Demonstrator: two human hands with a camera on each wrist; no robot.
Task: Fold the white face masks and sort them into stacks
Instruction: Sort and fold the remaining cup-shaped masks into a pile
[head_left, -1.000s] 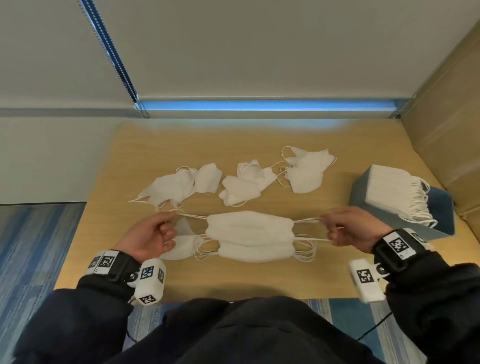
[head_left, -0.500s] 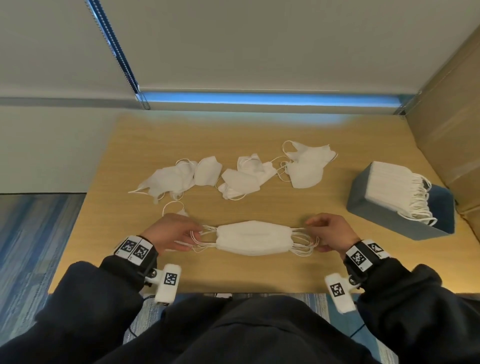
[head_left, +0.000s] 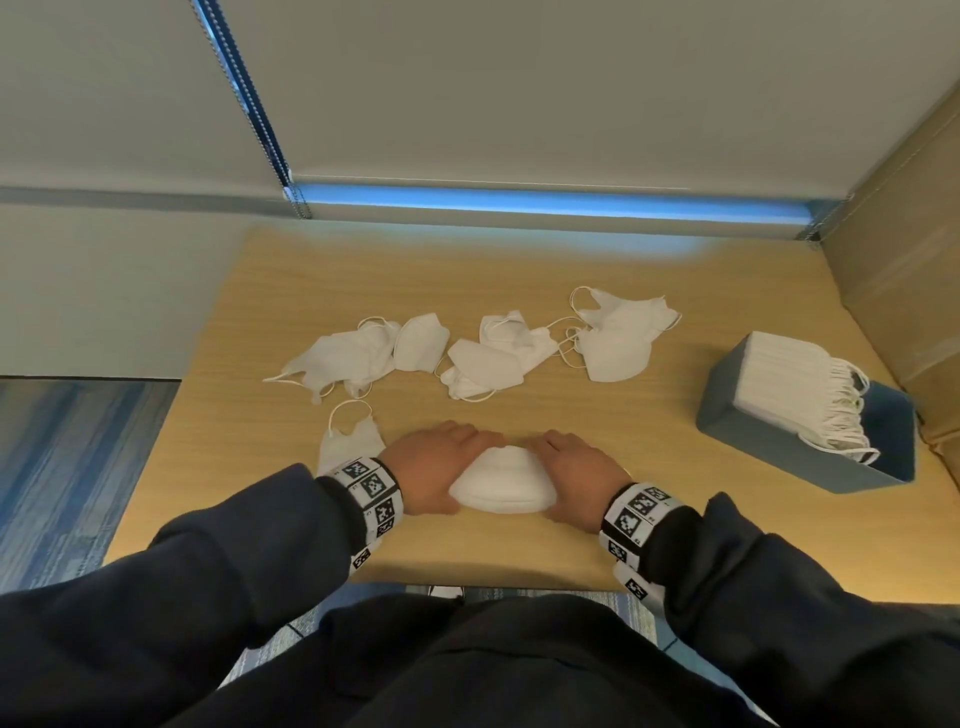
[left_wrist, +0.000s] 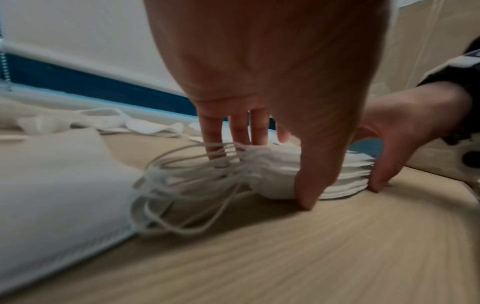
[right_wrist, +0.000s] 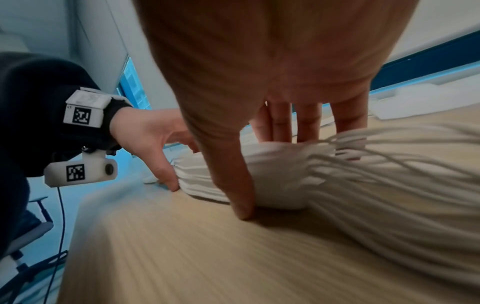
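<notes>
A stack of folded white masks (head_left: 501, 486) lies near the table's front edge. My left hand (head_left: 431, 467) and right hand (head_left: 576, 473) clasp its two ends. In the left wrist view my left hand (left_wrist: 259, 181) has its thumb at the front of the stack (left_wrist: 345, 176) and its fingers behind, with the ear loops (left_wrist: 182, 185) spilling out underneath. In the right wrist view my right hand (right_wrist: 265, 176) holds the other end of the stack (right_wrist: 202, 176) the same way, its ear loops (right_wrist: 389, 174) fanning out. One single mask (head_left: 348, 447) lies just left of my left hand.
Three loose clumps of unfolded masks (head_left: 358, 358) (head_left: 493, 358) (head_left: 618, 338) lie in a row across the middle of the wooden table (head_left: 519, 270). A grey-blue box (head_left: 779, 457) holding stacked masks (head_left: 800, 384) stands at the right. Brown cardboard (head_left: 909, 260) borders the right edge.
A mask held stretched by its ear loops came down onto the stack. Both hands then slid inward from the loops and now clasp the stack's ends.
</notes>
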